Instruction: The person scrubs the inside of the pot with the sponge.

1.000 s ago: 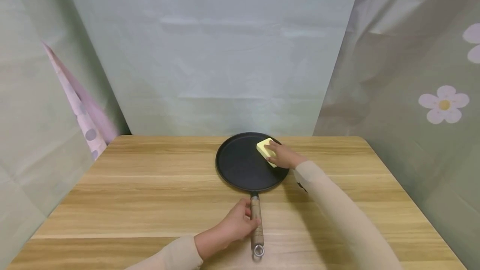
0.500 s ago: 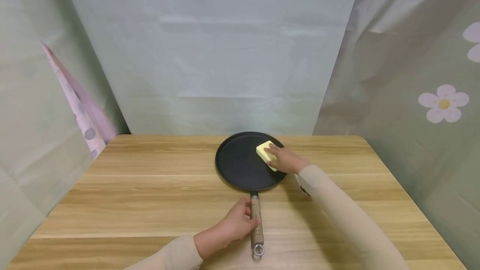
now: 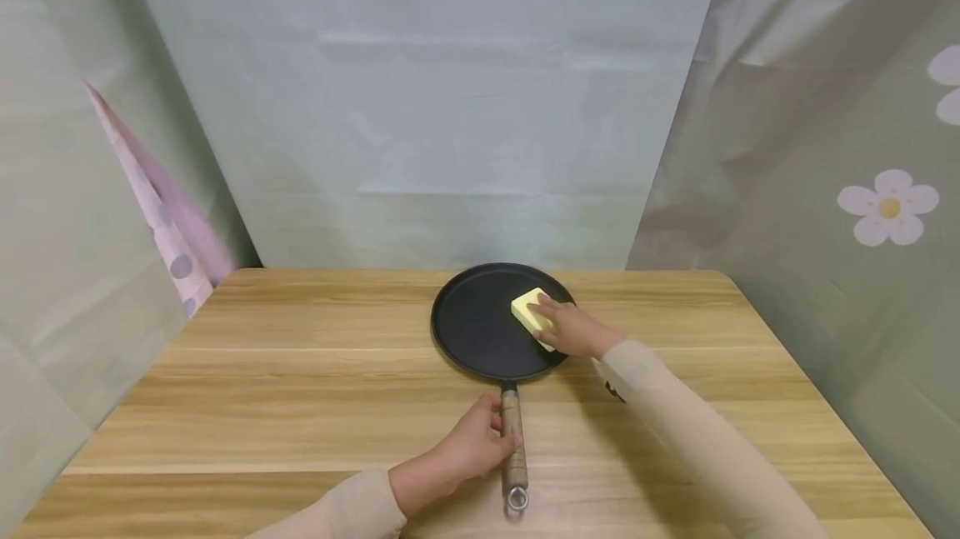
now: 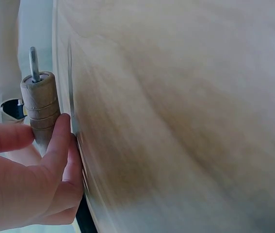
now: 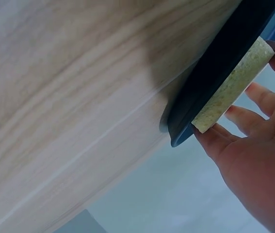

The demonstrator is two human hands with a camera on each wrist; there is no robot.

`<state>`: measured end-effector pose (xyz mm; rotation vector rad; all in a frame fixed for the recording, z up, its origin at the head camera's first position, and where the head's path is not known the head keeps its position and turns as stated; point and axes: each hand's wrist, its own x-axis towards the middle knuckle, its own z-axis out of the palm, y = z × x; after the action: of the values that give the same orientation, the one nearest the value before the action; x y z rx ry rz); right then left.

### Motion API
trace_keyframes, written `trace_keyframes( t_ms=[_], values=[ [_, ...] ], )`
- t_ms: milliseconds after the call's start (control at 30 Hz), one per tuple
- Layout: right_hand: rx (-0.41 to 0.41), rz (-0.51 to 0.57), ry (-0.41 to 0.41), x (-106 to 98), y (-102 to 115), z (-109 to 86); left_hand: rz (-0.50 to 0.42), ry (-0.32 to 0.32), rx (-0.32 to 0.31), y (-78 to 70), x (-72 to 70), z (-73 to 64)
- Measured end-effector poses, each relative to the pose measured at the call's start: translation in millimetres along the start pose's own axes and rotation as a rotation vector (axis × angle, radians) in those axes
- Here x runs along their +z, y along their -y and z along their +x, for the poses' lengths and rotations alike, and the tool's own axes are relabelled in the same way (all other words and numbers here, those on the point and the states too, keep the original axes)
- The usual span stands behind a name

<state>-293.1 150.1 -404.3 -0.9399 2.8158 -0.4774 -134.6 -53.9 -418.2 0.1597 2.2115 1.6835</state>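
Drawn a little nearer to the body since the earlier frame, along the right side of the flat, round black pan with a raised rim: pale yellow rectangular sponge, together with the right hand. Grips the sponge in that right hand, one digit at either end and other fingertips on the upper face, with the underside flat against the pan's inner surface. Pinches the brown cylindrical wooden handle between thumb and fingers of the left hand, placed just as before, as is the pan. At the near end of the handle, a silvery metal ring. Under pan and handle, a light-brown wood-grained table, with the pan close to the far edge. On both arms, long cream sleeves. Behind, a pale grey-green creased sheet; to the right, a darker creased sheet with a white-pink, yellow-centred flower; to the left, a narrow strip of pink dotted cloth.
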Motion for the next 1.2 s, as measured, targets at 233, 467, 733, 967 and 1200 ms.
trace_keyframes(
  t_ms=[233,467,733,967,1200],
  values=[
    [0.013,0.029,-0.008,3,6,-5.3,0.012,0.007,-0.005,0.2,0.0,0.8],
    [0.012,0.021,-0.017,6,11,-9.4,0.006,0.014,-0.015,-0.9,-1.0,0.5],
    [-0.008,0.023,-0.024,12,19,-12.7,0.015,0.007,-0.001,-1.4,-1.0,-0.1],
    [-0.03,0.007,-0.054,17,25,-14.8,0.03,0.014,-0.011,-1.8,-1.5,0.4],
    [-0.054,0.004,-0.071,19,32,-16.3,0.037,0.016,-0.013,-1.7,-1.6,0.0]
  ],
)
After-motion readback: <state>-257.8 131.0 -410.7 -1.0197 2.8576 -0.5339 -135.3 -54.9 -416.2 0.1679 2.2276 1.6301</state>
